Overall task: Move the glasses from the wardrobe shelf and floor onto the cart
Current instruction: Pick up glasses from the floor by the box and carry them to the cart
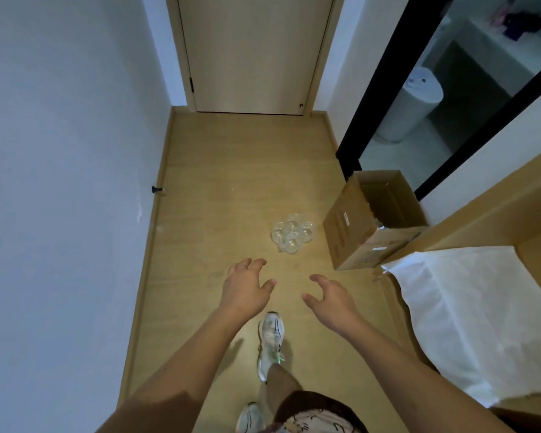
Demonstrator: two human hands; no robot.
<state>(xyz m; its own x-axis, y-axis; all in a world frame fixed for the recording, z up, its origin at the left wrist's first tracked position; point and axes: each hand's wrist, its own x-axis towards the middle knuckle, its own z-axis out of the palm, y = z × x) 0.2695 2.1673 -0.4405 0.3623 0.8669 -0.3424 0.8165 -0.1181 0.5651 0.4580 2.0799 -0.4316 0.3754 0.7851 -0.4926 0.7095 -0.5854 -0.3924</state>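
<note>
Several clear glasses stand bunched together on the wooden floor, a little left of a cardboard box. My left hand reaches out above the floor just short of the cluster, fingers spread and loosely bent, holding nothing. My right hand is stretched forward beside it, to the right, fingers also spread and empty. Neither hand touches a glass. No cart or wardrobe shelf is in view.
An open cardboard box sits on the floor right of the glasses. A bed with white bedding fills the right side. A closed door ends the corridor; a dark-framed glass doorway is at right. A doorstop sticks out at left.
</note>
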